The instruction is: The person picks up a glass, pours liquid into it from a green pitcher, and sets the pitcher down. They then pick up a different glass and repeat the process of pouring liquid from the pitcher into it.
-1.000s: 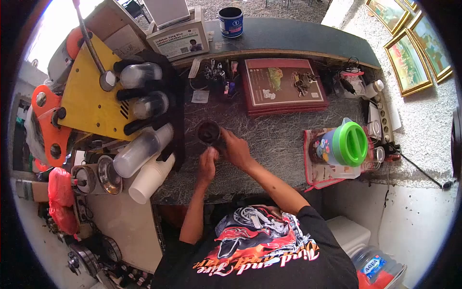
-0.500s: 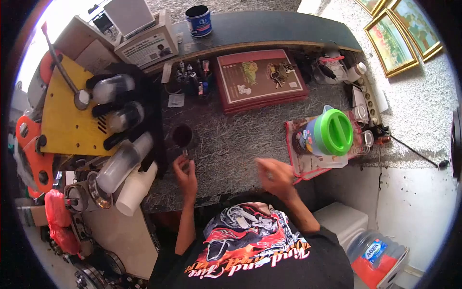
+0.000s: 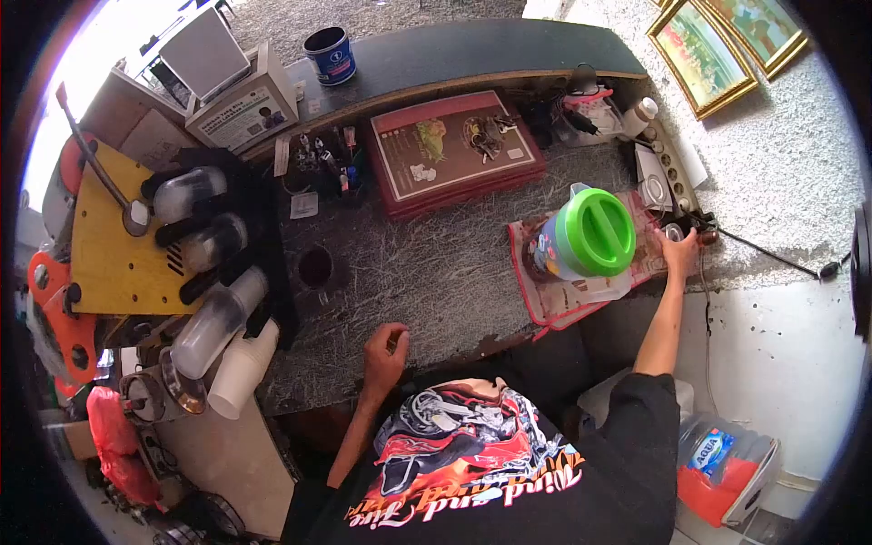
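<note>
My right hand [image 3: 678, 252] is stretched out to the right, its fingers around a small clear glass [image 3: 672, 233] at the right end of the cloth. My left hand [image 3: 386, 353] is curled near the front edge of the dark counter [image 3: 427, 272], and whether it holds anything is hidden. Between the hands, a pitcher with a green lid [image 3: 599, 232] stands on the red-edged cloth [image 3: 547, 304]. A dark-filled glass [image 3: 317, 268] stands on the counter, beyond my left hand and apart from it.
Red menu books [image 3: 454, 154] with keys on top lie at the back. Stacked plastic cups [image 3: 207, 338] and paper cups [image 3: 243, 371] jut out at the left. A blue tin [image 3: 330, 59] stands on the raised ledge. A power strip [image 3: 674, 173] runs along the right wall.
My right hand has moved from the counter's middle to the glass at the far right. My left hand has drawn back from beside the dark-filled glass and curled. The view has shifted.
</note>
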